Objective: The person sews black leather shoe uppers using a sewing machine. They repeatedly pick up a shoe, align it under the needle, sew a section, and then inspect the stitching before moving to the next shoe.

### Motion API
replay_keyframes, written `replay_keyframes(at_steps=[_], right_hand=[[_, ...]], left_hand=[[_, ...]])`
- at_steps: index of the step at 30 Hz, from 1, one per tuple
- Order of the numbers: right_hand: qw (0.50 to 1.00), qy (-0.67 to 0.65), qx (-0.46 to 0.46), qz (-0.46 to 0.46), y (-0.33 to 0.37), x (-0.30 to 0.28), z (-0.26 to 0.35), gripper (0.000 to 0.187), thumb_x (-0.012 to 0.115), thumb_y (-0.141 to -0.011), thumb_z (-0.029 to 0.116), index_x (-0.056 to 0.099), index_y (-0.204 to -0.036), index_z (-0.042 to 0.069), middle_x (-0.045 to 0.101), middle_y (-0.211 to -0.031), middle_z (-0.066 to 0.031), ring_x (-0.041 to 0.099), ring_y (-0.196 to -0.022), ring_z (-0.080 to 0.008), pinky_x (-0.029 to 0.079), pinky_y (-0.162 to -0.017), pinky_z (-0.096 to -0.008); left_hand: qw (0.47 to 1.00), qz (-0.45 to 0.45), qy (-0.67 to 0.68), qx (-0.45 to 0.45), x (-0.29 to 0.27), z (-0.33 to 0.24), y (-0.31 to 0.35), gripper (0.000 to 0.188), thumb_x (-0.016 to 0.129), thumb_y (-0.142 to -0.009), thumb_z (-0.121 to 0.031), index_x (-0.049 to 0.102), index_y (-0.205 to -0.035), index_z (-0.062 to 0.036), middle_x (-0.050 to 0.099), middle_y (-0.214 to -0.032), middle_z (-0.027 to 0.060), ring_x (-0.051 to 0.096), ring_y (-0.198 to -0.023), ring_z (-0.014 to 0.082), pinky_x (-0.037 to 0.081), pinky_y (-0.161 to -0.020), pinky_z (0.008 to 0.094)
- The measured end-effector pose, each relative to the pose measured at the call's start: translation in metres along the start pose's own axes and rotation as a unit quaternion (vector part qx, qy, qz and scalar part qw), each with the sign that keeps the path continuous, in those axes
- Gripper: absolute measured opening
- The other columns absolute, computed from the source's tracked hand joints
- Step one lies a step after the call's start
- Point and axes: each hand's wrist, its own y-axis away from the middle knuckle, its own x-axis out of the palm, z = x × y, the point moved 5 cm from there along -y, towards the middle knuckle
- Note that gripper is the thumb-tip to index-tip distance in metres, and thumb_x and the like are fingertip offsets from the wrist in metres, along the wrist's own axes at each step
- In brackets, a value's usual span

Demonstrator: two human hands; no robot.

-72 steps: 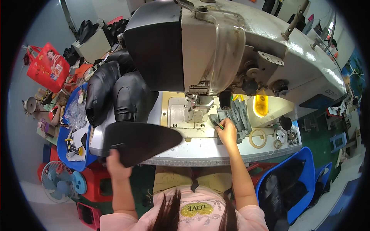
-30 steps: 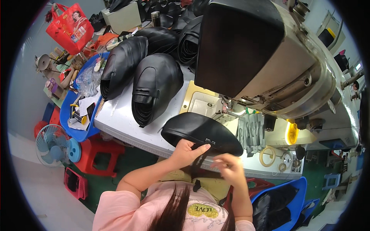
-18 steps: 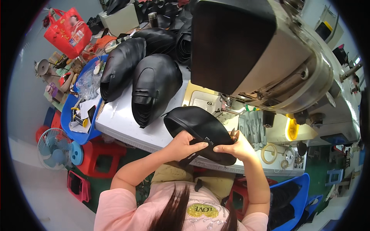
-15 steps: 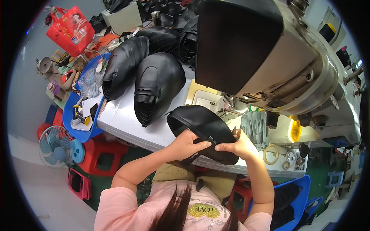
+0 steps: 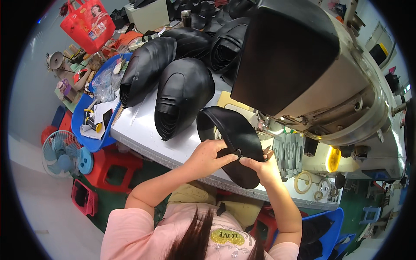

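Observation:
A black leather shoe upper [image 5: 237, 132] is held up between both my hands at the table's front edge, its curved opening toward the left. My left hand [image 5: 209, 157] grips its near left side, thumb on the outer face. My right hand [image 5: 263, 168] closes on its near right side, thumb pressing close to the left thumb. Between the thumbs sits a small tab or buckle [image 5: 238, 153] on the upper. A small pointed metal tool, perhaps thread snips [image 5: 269, 151], pokes out at my right fingers. Most fingertips are hidden behind the leather.
A sewing machine [image 5: 303, 73] overhangs the right of the white table [image 5: 143, 125]. Nested stacks of black uppers [image 5: 185, 93] stand at the left. Grey strips [image 5: 286, 149] lie under the machine. A blue tray [image 5: 80, 123] adjoins the table; a fan [image 5: 64, 158] stands beyond.
The upper has been tipped more upright and turned slightly, with both hands still on it. The whole view has shifted a little, so the table things appear farther right.

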Motion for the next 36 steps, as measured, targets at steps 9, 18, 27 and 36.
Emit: replay_keyframes(at_steps=[9,18,27,36], right_hand=[[0.998,-0.051,-0.015,-0.025,-0.003,-0.005,0.006,0.046,0.072,-0.064,0.005,0.051,-0.105,0.0,0.059,-0.095,-0.0102,0.057,-0.084,-0.0178,0.048,-0.075,-0.0288],[0.956,-0.113,-0.102,-0.249,-0.012,-0.066,-0.01,0.029,0.062,-0.071,0.012,0.054,-0.097,0.001,0.059,-0.085,-0.0084,0.057,-0.072,-0.0159,0.047,-0.069,-0.0277],[0.944,-0.214,-0.112,-0.225,-0.014,-0.037,-0.012,0.035,0.061,-0.077,0.014,0.048,-0.106,-0.001,0.057,-0.093,-0.0121,0.058,-0.08,-0.019,0.048,-0.071,-0.0315],[0.95,-0.149,-0.118,-0.248,-0.009,-0.029,0.003,0.042,0.063,-0.076,0.017,0.045,-0.11,-0.001,0.054,-0.095,-0.0108,0.055,-0.084,-0.0172,0.047,-0.073,-0.0297]], left_hand=[[0.989,0.074,0.104,-0.075,-0.005,0.009,-0.021,0.019,0.066,-0.072,-0.014,0.062,-0.084,-0.0006,0.06,-0.067,0.0032,0.052,-0.062,0.0076,0.043,-0.057,0.0239],[0.946,0.132,0.281,-0.097,0.019,0.005,-0.095,0.035,0.069,-0.065,-0.002,0.058,-0.099,0.0014,0.059,-0.092,0.0079,0.053,-0.085,0.0138,0.042,-0.077,0.0256],[0.977,0.165,0.015,-0.131,-0.023,-0.056,-0.128,0.039,0.072,-0.064,-0.007,0.058,-0.101,-0.0025,0.06,-0.094,0.0082,0.055,-0.087,0.0166,0.043,-0.079,0.0259],[0.979,0.165,0.012,-0.116,-0.023,-0.049,-0.139,0.039,0.072,-0.064,-0.007,0.058,-0.1,-0.0026,0.06,-0.094,0.0081,0.055,-0.087,0.0164,0.043,-0.078,0.0259]])
